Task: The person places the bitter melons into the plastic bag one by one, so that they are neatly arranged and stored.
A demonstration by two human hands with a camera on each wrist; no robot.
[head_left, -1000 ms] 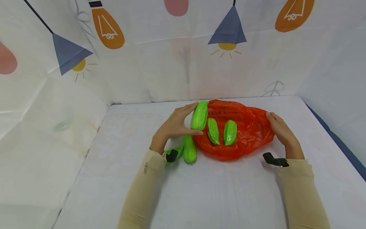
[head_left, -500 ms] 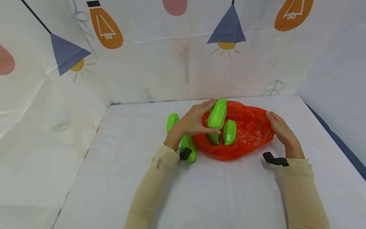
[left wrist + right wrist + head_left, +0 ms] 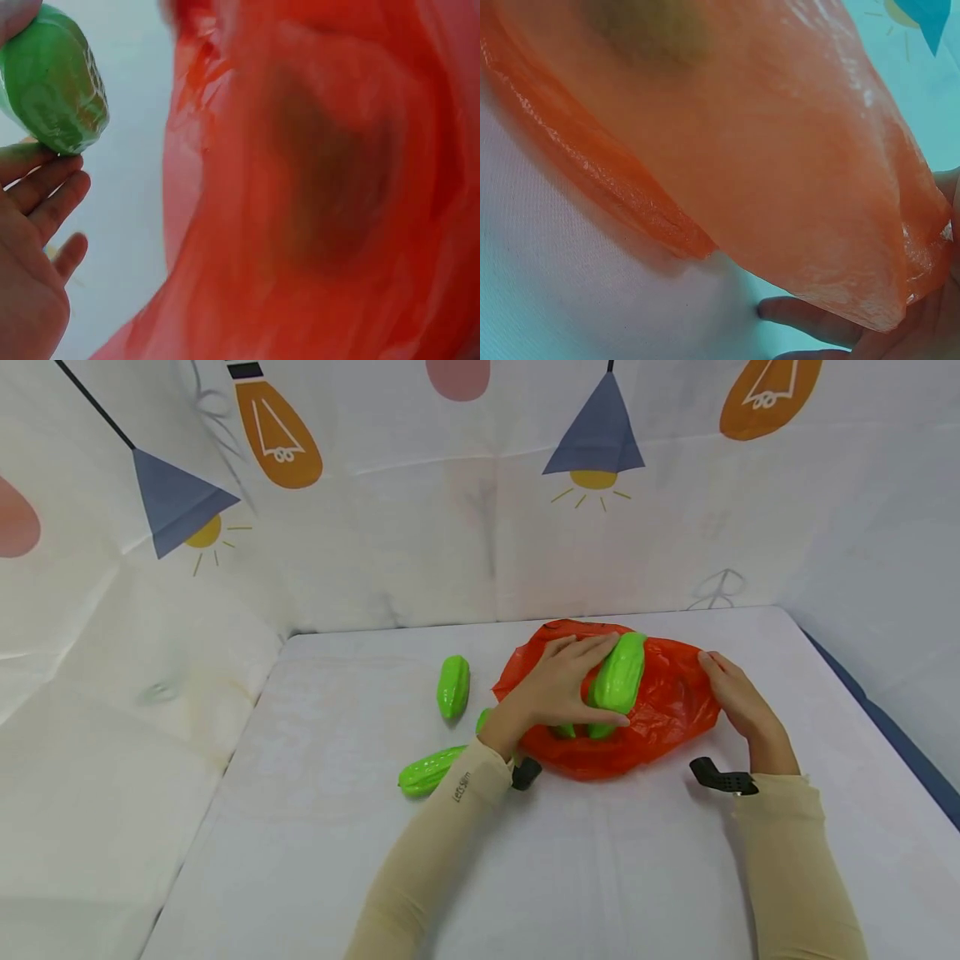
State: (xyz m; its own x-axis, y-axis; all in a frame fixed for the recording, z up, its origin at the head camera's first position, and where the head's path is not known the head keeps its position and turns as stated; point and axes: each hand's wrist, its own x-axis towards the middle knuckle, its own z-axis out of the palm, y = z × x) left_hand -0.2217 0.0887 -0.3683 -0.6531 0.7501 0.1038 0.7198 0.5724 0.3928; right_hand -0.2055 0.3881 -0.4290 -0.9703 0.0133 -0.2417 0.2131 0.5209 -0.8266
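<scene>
My left hand [image 3: 555, 689] grips a bright green ridged gourd [image 3: 622, 672] above a red plastic bag [image 3: 675, 693], its thumb below and fingers along the top. In the left wrist view, the same gourd [image 3: 56, 82] sits between thumb and fingers, left of the bag. Partly hidden under that hand, more green gourds [image 3: 600, 732] rest in the bag's spread middle. At the bag's right edge, my right hand [image 3: 742, 706] pinches the film; the right wrist view has the bag [image 3: 780, 180] stretching to that hand [image 3: 922, 330]. A dark shape shows dimly through the film.
Left of the bag, one gourd [image 3: 453, 687] lies toward the back and another [image 3: 431, 770] nearer the front. A third [image 3: 482, 720] is mostly covered by the left wrist. A patterned white cloth [image 3: 420, 543] hangs behind the white table [image 3: 600, 877].
My left hand has carried the gourd rightward from the bag's left edge to over its middle, uncovering gourds on the left. My right hand stays at the bag's right edge.
</scene>
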